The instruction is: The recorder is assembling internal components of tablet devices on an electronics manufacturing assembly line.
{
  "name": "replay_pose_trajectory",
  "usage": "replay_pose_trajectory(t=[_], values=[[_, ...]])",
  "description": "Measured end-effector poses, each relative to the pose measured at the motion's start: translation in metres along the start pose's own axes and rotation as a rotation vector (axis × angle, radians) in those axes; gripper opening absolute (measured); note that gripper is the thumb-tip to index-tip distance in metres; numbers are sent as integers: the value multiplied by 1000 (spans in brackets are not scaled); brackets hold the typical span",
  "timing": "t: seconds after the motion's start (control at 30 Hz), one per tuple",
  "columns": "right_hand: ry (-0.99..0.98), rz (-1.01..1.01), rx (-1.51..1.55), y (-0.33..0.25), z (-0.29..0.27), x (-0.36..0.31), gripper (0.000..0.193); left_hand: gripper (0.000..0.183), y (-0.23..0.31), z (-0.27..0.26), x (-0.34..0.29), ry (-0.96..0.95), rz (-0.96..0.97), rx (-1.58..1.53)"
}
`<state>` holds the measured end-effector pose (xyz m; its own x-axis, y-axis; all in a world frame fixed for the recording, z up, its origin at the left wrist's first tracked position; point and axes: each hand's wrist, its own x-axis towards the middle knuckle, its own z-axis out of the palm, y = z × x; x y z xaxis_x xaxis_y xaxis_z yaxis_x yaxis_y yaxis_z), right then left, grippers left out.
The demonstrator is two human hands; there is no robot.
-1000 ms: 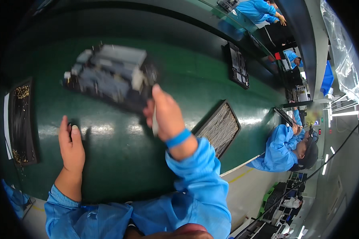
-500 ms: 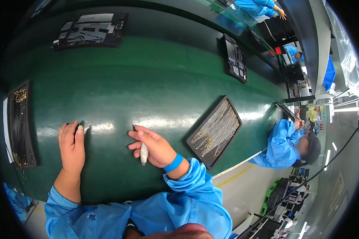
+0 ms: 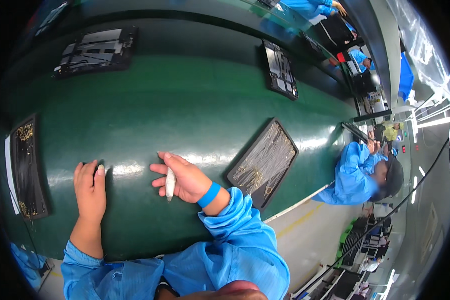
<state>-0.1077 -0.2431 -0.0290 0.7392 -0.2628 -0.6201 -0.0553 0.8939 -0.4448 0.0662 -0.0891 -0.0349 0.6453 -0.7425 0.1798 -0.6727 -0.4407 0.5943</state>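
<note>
My right hand (image 3: 185,180), with a blue band around its wrist, is closed on a white-wrapped, pen-shaped tool (image 3: 170,184). One end of the tool points back toward me; its working tip is hidden by the fingers. Palm partly up, that hand is over the green tabletop (image 3: 135,110), left of a black tray (image 3: 235,176) of thin silvery cables with gold ends (image 3: 270,155). My left hand (image 3: 91,187) rests on the tabletop with its fingers stretched forward and the thumb beside them. I see nothing in it.
Another black tray (image 3: 41,165) with dark cables and gold ends lies at the far left, beside a white strip (image 3: 10,170). Two opened flat electronic devices (image 3: 96,50) (image 3: 281,70) lie along the far side. A co-worker in blue (image 3: 355,172) works at the right end.
My right hand has moved a little left with the tool and turned slightly. Both flat devices appear farther left, partly because the view has tilted. My left hand stays almost in place.
</note>
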Motion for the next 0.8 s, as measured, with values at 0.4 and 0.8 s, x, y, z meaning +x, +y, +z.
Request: replay_pose_trajectory(t=[0.4,0.8], values=[[-6,47,-42,-5,4,4,47,26,5,-4,5,3,14,-5],[11,71,-74,-8,7,5,48,25,6,-1,4,13,28,29]])
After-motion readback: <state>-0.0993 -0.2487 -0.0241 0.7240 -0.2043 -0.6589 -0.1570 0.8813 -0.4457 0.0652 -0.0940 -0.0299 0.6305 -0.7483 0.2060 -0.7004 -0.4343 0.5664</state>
